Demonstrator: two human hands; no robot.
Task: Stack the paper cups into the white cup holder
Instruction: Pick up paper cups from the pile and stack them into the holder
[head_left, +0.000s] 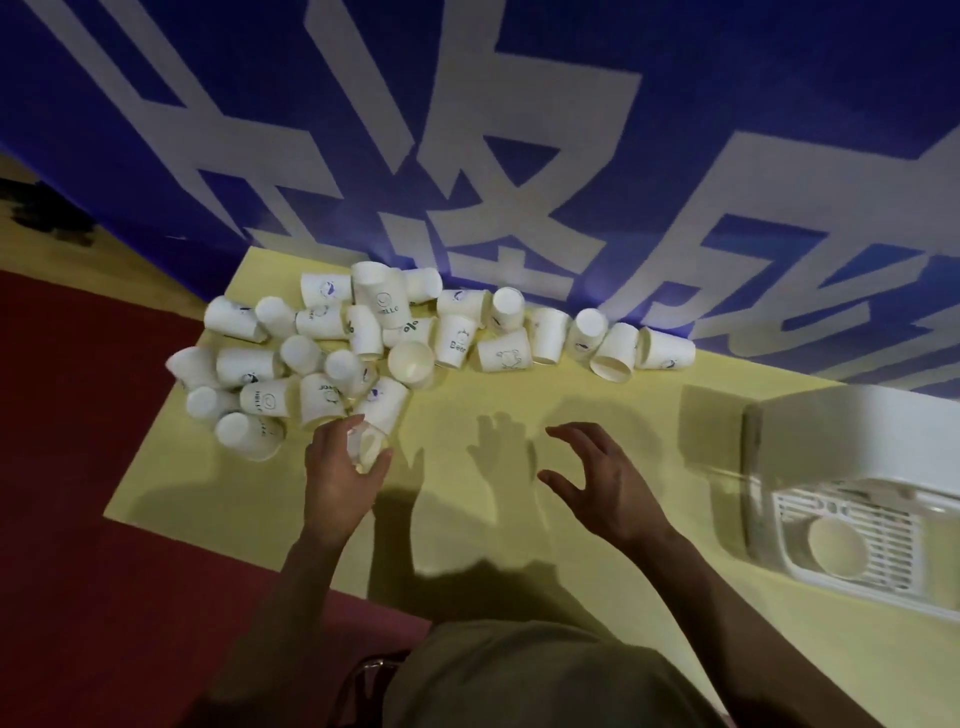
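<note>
The left hand (340, 470) is wrapping around one paper cup (365, 447) at the near edge of the cup pile (363, 338), fingers curled round its wall; the cup is lying on its side w/ the mouth facing roughly toward the person's right. It's blurred, so I can't tell if it's lifted clear of the yellow surface (519, 395) or is touching it. The right hand (597, 478) is hovering empty, fingers spread and half-curled, holding nothing, between the pile and the white cup holder (857, 519).

The holder is sitting at the far right of the surface, well apart from the pile. Its round opening is facing up, w/ what looks like a cup (836, 545) already seated inside. So the carry is running left to right across the person's front, & the right hand is the nearer one to the holder, while the left is nearer the pile.

My read: the cup's long axis is lying about flat now, so it'll need turning upright, base down, before it can nest. Passing it to the right hand looks the shorter route, vs. reaching the left arm all the way across.
</note>
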